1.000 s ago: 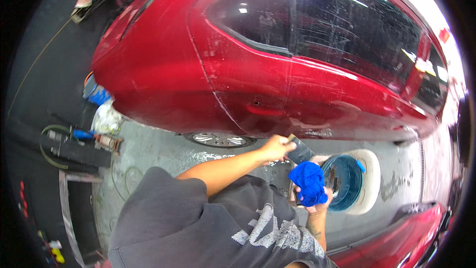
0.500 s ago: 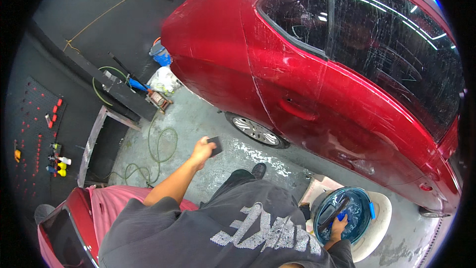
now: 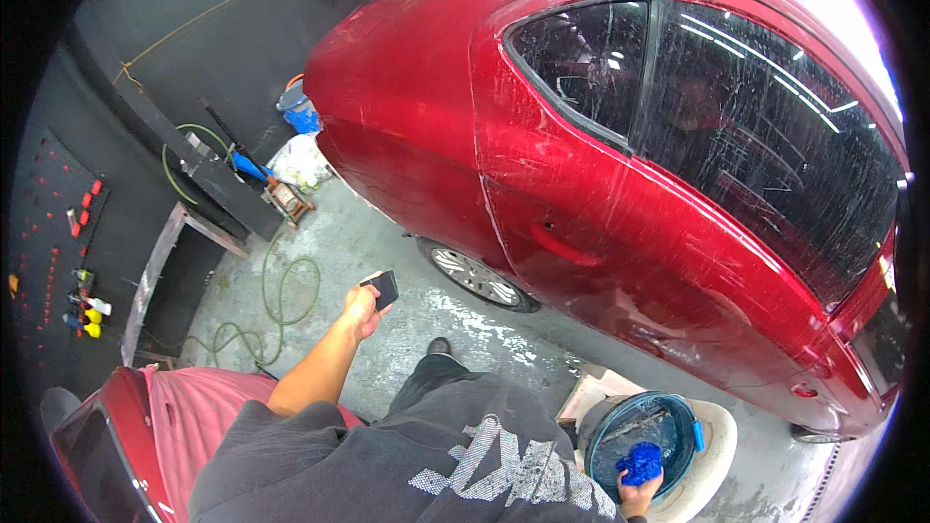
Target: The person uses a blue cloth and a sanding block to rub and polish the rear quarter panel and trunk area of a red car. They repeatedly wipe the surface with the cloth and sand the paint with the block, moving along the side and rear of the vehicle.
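My left hand [image 3: 361, 310] is out to the left above the floor, its fingers closed on a flat dark rectangular block [image 3: 385, 289]. My right hand [image 3: 637, 496] grips a crumpled wet blue cloth [image 3: 641, 464] at the near side of a dark teal bucket [image 3: 591, 426]. Water and a dark object, too unclear to name, show inside the bucket. It stands on a white stool-like base [image 3: 722, 426]. Ahead is a red car [image 3: 581, 203] with wet streaks on its side and windows; neither hand touches it.
A green hose [image 3: 281, 315] coils on the wet grey floor at left. Near the wall are a floor jack [image 3: 288, 201], a white bag [image 3: 300, 161] and a blue bucket [image 3: 298, 111]. Behind my left arm, a pink cloth [image 3: 199, 407] covers part of another red car [image 3: 111, 455].
My right hand has drawn back toward me, and more of the blue cloth shows. The long dark object seen in the bucket is less distinct. My left hand still holds the block, now tilted differently.
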`<state>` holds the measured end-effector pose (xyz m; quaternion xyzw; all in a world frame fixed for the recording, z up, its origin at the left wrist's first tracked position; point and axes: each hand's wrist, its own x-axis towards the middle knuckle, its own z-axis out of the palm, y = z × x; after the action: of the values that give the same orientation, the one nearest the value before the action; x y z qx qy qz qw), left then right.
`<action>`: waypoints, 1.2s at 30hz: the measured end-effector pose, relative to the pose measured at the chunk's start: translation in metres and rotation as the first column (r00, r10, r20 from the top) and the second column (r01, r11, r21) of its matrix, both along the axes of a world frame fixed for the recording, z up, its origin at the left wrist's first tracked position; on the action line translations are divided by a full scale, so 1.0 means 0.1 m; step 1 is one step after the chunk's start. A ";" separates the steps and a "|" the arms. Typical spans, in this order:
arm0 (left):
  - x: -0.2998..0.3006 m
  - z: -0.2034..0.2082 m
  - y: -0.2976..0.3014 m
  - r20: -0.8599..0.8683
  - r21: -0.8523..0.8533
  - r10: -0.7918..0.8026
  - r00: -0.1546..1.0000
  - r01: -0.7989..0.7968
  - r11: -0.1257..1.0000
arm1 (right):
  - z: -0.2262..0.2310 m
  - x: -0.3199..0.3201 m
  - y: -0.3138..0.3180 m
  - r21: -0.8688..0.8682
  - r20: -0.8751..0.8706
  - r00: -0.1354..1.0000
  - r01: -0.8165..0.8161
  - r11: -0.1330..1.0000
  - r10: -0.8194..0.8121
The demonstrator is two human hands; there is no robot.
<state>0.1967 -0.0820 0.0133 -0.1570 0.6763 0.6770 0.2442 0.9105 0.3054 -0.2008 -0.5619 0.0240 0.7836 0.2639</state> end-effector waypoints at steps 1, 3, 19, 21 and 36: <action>-0.08 -0.10 0.02 -0.019 0.028 -0.021 1.000 0.022 0.999 | 0.31 0.06 -0.10 0.111 -0.059 0.997 0.058 0.992 -0.052; -0.14 0.01 0.25 0.011 0.083 0.042 0.999 -0.042 0.996 | 0.42 0.46 -0.17 0.351 -0.205 0.976 0.146 0.925 -0.077; -2.18 0.92 0.69 -0.478 0.305 -0.048 0.877 0.217 0.927 | 2.93 -3.90 0.54 0.789 -0.168 0.959 -0.007 0.615 0.226; -2.30 1.36 1.16 -0.883 -0.002 -0.151 0.444 0.319 0.948 | 3.73 -5.03 0.47 0.948 -0.021 0.942 -0.088 0.306 0.336; -2.02 1.22 2.87 -0.803 -0.543 -0.549 -0.234 -0.093 0.834 | 6.59 -8.45 1.35 -0.548 0.182 0.690 -0.521 -0.655 -0.701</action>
<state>-0.0054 0.2045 0.1354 0.5044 0.7528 0.3229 -0.2731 0.0653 0.4406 0.4579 -0.0922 0.9011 0.3041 -0.2951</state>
